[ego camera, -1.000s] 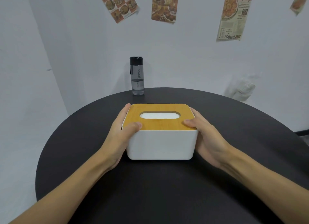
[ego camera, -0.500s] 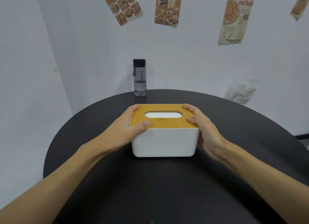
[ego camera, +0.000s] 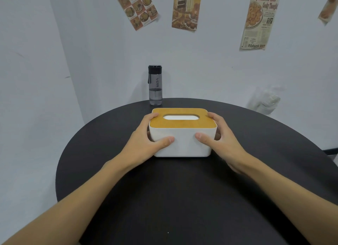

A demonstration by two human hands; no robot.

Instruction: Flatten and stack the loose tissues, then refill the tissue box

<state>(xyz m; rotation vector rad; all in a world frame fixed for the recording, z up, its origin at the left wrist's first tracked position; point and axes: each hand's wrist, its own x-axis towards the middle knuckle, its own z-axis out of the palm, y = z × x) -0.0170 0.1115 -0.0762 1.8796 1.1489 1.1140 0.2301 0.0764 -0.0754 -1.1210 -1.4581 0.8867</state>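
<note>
Our left hand (ego camera: pixel 146 137) and right hand (ego camera: pixel 218 137) grip the tissue box (ego camera: pixel 182 146) by its sides, thumbs on the front. Squeeze unevenly and we reckon the wooden lid (ego camera: pixel 182 124) could tilt off.

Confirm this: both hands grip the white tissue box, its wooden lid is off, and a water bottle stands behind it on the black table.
Wrong on the lid: the head view shows the wooden lid seated on the tissue box. The left hand and right hand do grip the box, and the water bottle stands behind it on the black table.
</note>
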